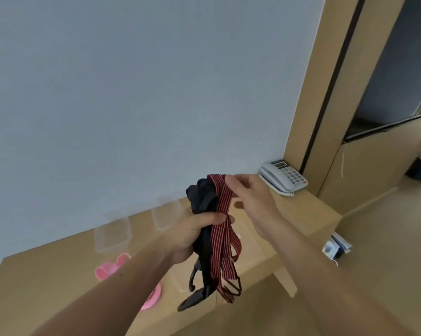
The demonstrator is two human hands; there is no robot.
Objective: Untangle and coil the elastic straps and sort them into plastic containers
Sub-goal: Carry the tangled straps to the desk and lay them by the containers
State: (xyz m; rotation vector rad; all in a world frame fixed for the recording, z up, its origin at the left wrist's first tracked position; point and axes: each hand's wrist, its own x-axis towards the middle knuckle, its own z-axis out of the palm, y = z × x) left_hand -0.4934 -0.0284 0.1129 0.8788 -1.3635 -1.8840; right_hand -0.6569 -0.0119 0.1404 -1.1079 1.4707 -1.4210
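My left hand point(192, 235) grips a bundle of elastic straps held up above the wooden table point(59, 275). The bundle holds a red strap with black stripes point(222, 241) and black straps point(205, 197) bunched beside it. Black hooks point(194, 284) dangle from the lower ends. My right hand point(249, 196) pinches the top loop of the red striped strap. Two clear plastic containers point(112, 235) point(167, 215) stand on the table near the wall, behind the bundle.
A pink plastic object point(110, 267) lies on the table under my left forearm, with another pink piece point(152, 297) nearer. A white desk telephone point(283, 178) sits at the table's far right corner. A wooden door frame point(325, 93) rises to the right.
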